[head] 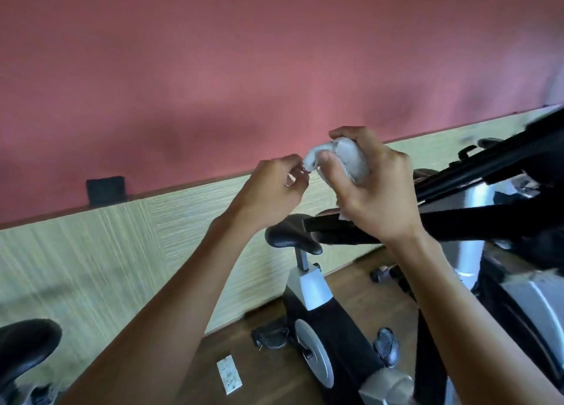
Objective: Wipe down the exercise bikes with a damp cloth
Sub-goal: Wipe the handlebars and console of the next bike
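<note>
Bunching a grey cloth (351, 160) in its curled fingers, the right hand (372, 188) sat just above centre frame, hiding most of the fabric inside the fist. The left hand (274, 188) pinched the one loose corner poking out at the cloth's left end; its fingertips were blurred. Below them stood an exercise bike (323, 328), its black saddle (290, 236) partly covered by the wrists. Dark handlebars (488, 166) streaked across the right edge, smeared by motion. Another saddle (24, 349) was cut off at lower left. A small white object (229, 374) lay on the floor (274, 374), too unclear to name.
</note>
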A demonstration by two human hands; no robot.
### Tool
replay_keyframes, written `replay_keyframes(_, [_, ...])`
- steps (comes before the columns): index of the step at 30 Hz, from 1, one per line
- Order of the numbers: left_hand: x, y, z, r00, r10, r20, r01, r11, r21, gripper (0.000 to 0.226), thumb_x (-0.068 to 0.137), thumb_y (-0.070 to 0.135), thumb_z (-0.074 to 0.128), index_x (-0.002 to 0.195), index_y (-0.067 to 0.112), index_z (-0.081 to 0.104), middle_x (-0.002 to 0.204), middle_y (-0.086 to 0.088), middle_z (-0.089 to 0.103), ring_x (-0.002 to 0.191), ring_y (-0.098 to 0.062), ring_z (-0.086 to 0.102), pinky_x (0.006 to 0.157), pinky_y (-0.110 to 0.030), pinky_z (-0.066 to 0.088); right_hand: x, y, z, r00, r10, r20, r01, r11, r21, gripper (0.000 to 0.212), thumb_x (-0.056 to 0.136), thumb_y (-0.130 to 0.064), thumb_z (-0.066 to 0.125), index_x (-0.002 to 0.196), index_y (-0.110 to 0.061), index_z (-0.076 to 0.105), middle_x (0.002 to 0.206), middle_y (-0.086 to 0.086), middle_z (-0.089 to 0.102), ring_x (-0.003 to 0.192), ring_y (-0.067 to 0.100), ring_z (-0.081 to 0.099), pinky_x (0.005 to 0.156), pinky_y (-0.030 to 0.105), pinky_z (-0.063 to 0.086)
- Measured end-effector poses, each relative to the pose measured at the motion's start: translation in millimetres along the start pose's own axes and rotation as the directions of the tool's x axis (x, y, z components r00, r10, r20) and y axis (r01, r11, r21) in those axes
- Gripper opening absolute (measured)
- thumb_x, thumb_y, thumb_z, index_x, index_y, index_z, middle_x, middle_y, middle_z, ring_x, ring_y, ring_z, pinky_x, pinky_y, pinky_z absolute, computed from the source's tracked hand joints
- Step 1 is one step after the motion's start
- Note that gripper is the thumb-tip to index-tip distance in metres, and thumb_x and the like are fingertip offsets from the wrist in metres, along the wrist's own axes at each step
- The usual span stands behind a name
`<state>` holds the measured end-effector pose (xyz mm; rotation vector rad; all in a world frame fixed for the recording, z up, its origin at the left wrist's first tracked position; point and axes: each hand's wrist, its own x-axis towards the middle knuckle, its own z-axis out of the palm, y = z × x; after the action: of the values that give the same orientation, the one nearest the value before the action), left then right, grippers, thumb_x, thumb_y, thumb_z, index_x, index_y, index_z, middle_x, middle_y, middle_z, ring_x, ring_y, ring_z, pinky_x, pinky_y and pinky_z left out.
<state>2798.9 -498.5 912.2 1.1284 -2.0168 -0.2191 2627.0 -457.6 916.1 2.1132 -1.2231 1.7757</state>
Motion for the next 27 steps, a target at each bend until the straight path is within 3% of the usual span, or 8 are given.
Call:
replay_keyframes(6, [75.1, -39.5, 29.9, 0.993, 0.097, 0.068, -0.093, 0.994, -0.06, 0.013, 0.099, 0.015, 0.056, 0.1, 0.021, 0.067, 0.089, 0.018, 0.066, 0.085, -0.012, 0.066, 0.077, -0.029, 0.051, 41.0, 37.1, 27.5, 0.997, 0.049, -0.052, -0.056, 0.987, -0.148, 0.031, 0.094, -0.049, 0.058, 0.112, -0.023, 0.062, 0.073, -0.006, 0.069, 0.065, 0.02, 0.069, 0.062, 0.039, 0.055])
replay_keyframes(8, [101.9, -44.9, 37.4, 0.991, 0.105, 0.084, -0.096, 0.99, -0.103, 0.013, 0.098, 0.015, 0.055, 0.096, 0.023, 0.065, 0.089, 0.011, 0.068, 0.082, -0.01, 0.064, 0.076, -0.028, 0.051, 52.1, 43.0, 34.3, 0.996, 0.063, -0.066, -0.075, 0.976, -0.207, 0.032, 0.094, -0.052, 0.056, 0.112, -0.025, 0.061, 0.074, -0.005, 0.07, 0.065, 0.021, 0.07, 0.061, 0.039, 0.055])
replay_keyframes(13, [161.7, -46.2, 63.7, 0.969, 0.233, 0.082, -0.203, 0.941, -0.27, 0.04, 0.095, 0.002, 0.05, 0.073, 0.036, 0.051, 0.073, 0.014, 0.062, 0.064, 0.002, 0.056, 0.06, -0.017, 0.044, 74.3, 54.6, 47.3, 0.991, 0.078, -0.107, -0.114, 0.912, -0.393, 0.032, 0.093, -0.052, 0.057, 0.112, -0.027, 0.062, 0.083, -0.006, 0.071, 0.072, 0.02, 0.069, 0.063, 0.038, 0.054])
replay_keyframes(15, [184.0, -48.8, 77.9, 0.932, 0.353, 0.082, -0.291, 0.863, -0.412, 0.04, 0.094, 0.0, 0.05, 0.071, 0.033, 0.057, 0.072, 0.013, 0.064, 0.071, 0.0, 0.063, 0.065, -0.029, 0.052, 80.3, 59.8, 48.5, 0.983, 0.108, -0.148, -0.166, 0.863, -0.478, 0.032, 0.092, -0.054, 0.057, 0.11, -0.028, 0.063, 0.081, -0.006, 0.071, 0.074, 0.02, 0.068, 0.064, 0.039, 0.054])
replay_keyframes(18, [215.4, -50.2, 105.8, 0.86, 0.51, 0.027, -0.407, 0.717, -0.566, 0.014, 0.086, 0.007, 0.055, 0.077, 0.013, 0.064, 0.075, -0.004, 0.066, 0.076, -0.026, 0.066, 0.065, -0.047, 0.053, 83.7, 63.5, 46.4, 0.965, 0.113, -0.237, -0.236, 0.769, -0.594, 0.032, 0.09, -0.054, 0.058, 0.108, -0.028, 0.064, 0.079, -0.006, 0.07, 0.073, 0.019, 0.068, 0.064, 0.039, 0.055])
replay_keyframes(23, [237.5, -29.4, 132.2, 0.759, 0.651, -0.037, -0.473, 0.511, -0.718, 0.009, 0.087, 0.006, 0.062, 0.092, 0.008, 0.069, 0.08, 0.001, 0.07, 0.076, -0.009, 0.064, 0.07, -0.031, 0.053, 85.5, 66.1, 38.7, 0.897, 0.094, -0.432, -0.407, 0.557, -0.724, 0.042, 0.089, -0.06, 0.057, 0.116, -0.029, 0.059, 0.087, -0.003, 0.074, 0.084, 0.029, 0.071, 0.073, 0.043, 0.056])
replay_keyframes(25, [235.0, -18.3, 135.2, 0.732, 0.681, -0.027, -0.425, 0.426, -0.799, 0.016, 0.099, 0.013, 0.055, 0.094, 0.008, 0.069, 0.081, -0.005, 0.071, 0.076, -0.015, 0.065, 0.07, -0.036, 0.052, 83.4, 61.7, 33.8, 0.847, 0.065, -0.527, -0.486, 0.496, -0.72, 0.05, 0.088, -0.062, 0.057, 0.122, -0.026, 0.054, 0.089, -0.002, 0.075, 0.086, 0.03, 0.072, 0.075, 0.044, 0.056])
replay_keyframes(27, [225.7, -7.5, 130.0, 0.704, 0.709, 0.051, -0.23, 0.294, -0.928, 0.029, 0.106, 0.02, 0.047, 0.094, 0.01, 0.071, 0.083, -0.005, 0.073, 0.079, -0.02, 0.07, 0.071, -0.037, 0.055, 80.2, 51.6, 29.9, 0.812, 0.006, -0.583, -0.53, 0.425, -0.734, 0.049, 0.09, -0.058, 0.059, 0.125, -0.024, 0.052, 0.091, -0.005, 0.074, 0.085, 0.026, 0.072, 0.074, 0.043, 0.056])
